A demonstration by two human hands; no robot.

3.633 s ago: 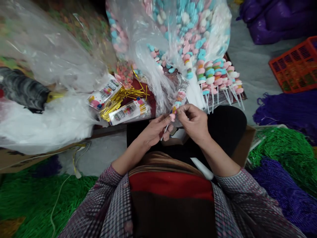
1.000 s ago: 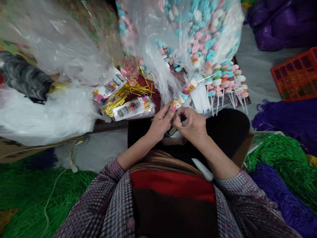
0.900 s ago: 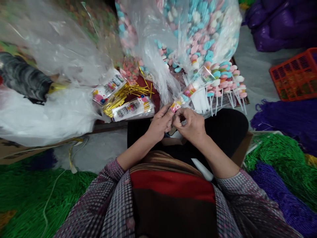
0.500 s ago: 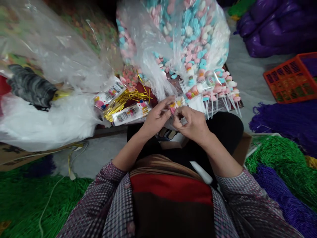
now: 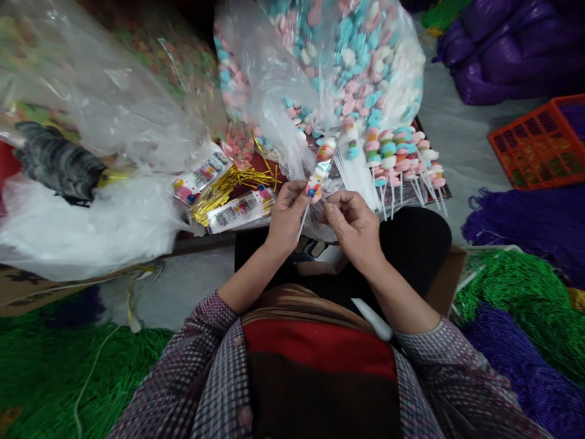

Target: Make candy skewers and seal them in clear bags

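The left hand (image 5: 286, 213) pinched a wrapped candy skewer (image 5: 316, 180) upright by its neck, just below the big bag of loose candies (image 5: 347, 67). The right hand (image 5: 350, 222) pinched at the wrapper's base beside it. Sealing seemed underway; next, a gold twist tie (image 5: 223, 186) was likely needed.

Candy skewer (image 5: 319, 174) now upright, no longer tilted right

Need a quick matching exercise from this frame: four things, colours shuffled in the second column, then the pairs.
Things:
1. twist ties
2. crate
3. bead strands at lower left
4. stick of the candy skewer in the left hand

Colours:
A. green
B. white
C. gold
D. orange

Pairs: 1-C, 2-D, 3-A, 4-B
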